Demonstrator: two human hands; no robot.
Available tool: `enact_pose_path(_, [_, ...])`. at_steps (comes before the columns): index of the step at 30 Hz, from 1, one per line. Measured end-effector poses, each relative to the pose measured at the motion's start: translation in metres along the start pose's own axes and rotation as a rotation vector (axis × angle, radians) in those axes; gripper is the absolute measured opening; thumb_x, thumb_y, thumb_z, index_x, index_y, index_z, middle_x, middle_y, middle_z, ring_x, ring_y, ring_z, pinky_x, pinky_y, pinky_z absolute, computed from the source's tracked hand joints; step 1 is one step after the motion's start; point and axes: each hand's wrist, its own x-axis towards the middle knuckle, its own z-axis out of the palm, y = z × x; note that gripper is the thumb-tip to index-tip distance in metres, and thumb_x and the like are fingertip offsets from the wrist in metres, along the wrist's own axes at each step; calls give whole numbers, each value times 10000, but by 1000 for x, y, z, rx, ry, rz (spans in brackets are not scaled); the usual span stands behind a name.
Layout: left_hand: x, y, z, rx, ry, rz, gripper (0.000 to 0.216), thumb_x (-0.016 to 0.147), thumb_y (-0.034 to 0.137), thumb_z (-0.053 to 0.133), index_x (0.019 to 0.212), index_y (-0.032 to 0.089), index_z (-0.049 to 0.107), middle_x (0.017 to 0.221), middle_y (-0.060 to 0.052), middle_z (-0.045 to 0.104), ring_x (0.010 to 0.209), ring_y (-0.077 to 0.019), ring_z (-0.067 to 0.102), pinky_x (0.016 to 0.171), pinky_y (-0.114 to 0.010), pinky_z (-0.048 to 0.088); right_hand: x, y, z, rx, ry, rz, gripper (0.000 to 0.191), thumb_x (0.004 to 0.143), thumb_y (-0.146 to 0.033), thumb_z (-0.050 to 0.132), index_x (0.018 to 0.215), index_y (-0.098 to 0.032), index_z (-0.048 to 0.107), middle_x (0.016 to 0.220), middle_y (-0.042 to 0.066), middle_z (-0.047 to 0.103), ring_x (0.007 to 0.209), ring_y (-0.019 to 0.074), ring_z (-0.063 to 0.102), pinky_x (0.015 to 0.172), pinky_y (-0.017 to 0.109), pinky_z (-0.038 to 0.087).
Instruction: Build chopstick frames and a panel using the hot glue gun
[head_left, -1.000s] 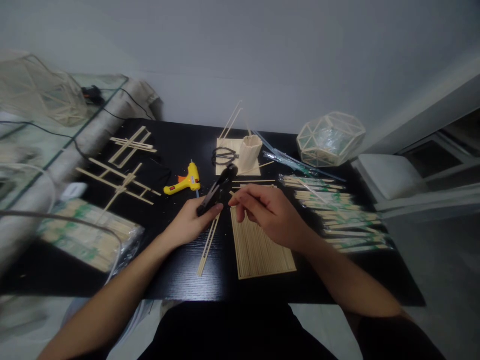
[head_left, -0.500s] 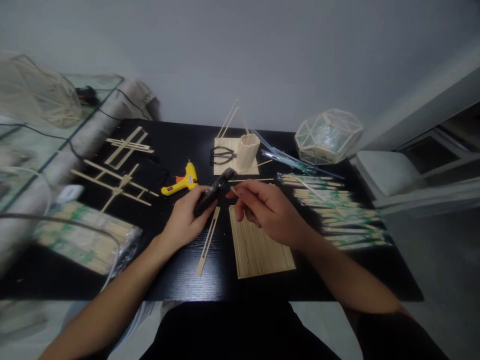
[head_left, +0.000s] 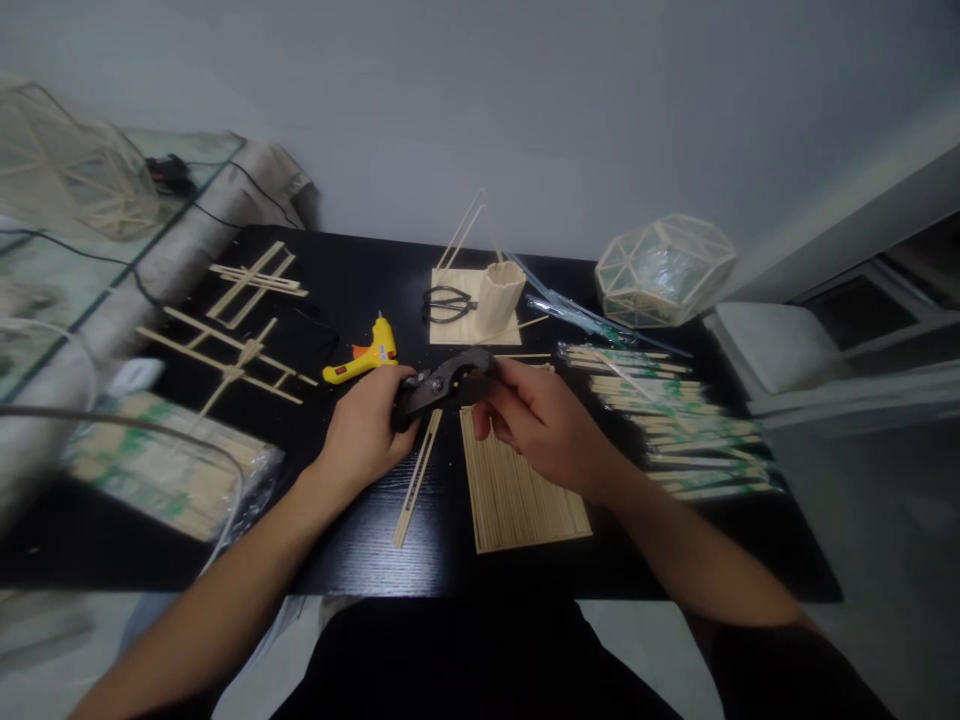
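Note:
My left hand (head_left: 367, 420) is wrapped round a black hand cutter (head_left: 439, 385), its curved jaws pointing right. My right hand (head_left: 536, 415) has its thumb and fingers pinched together close behind the jaws. A short wooden stick (head_left: 457, 383) is in that pinch, mostly hidden by the cutter. Below the right hand lies a flat panel of wooden sticks (head_left: 529, 500) laid side by side. A narrow frame of thin sticks (head_left: 414, 490) rests on the table between my forearms. The yellow glue gun (head_left: 367, 352) lies just beyond my left hand.
At the back, a stick base (head_left: 442, 332) carries a stick cup (head_left: 500, 298), upright sticks and black scissors (head_left: 448, 305). Stick frames (head_left: 232, 360) and a bagged bundle (head_left: 172, 465) lie left. Wrapped sticks (head_left: 682, 425) and a faceted stick frame (head_left: 664, 270) are right.
My left hand has turned the cutter so its jaws now lie level and meet my right fingers. The short stick in my right hand is now mostly covered.

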Motion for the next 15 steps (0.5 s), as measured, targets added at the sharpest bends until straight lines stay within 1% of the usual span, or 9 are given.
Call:
enact_pose_path(6, [0, -1, 2, 42, 44, 33, 355, 865, 251, 566, 1209, 167, 602, 1054, -119, 744, 961, -282, 727, 865, -381, 577, 1, 2, 0, -33, 12, -27, 318, 1105, -297, 491, 820, -193, 587, 690, -14, 654, 534, 73, 473, 544, 248, 345])
enact_pose_path(15, [-1, -2, 5, 66, 34, 11, 336, 865, 260, 565, 1183, 160, 602, 1025, -126, 739, 921, -282, 720, 817, -377, 570, 2, 1, 0, -52, 27, -29, 347, 1094, -286, 498, 774, -195, 594, 638, -20, 611, 525, 76, 471, 538, 257, 340])
